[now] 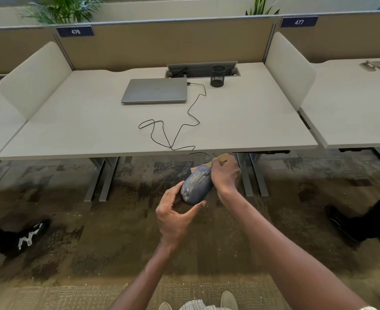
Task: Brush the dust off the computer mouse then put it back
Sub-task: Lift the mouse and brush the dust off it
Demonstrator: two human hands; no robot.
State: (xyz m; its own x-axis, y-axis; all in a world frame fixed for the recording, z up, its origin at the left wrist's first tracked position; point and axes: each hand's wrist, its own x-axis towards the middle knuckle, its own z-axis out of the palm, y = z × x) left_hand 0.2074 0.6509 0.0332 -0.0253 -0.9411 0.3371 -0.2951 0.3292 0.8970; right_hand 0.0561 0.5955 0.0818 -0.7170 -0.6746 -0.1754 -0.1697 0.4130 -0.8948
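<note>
Office desk [95,130] ahead, mouse [195,185] held out over the carpet just short of its front edge.

Left hand [175,217] cups the mouse's near end, thumb and fingers curled round it; right hand [224,175] grips what looks like a wooden brush [221,158], bristles hidden, at the far end; long axis runs from near-left to far-right, cable [180,128] trailing back onto the desk.

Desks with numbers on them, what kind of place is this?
Most likely an open-plan office. The desk is one of a row split by dividers, with numbered signs on the back panel, a closed laptop, and a pen cup.
</note>
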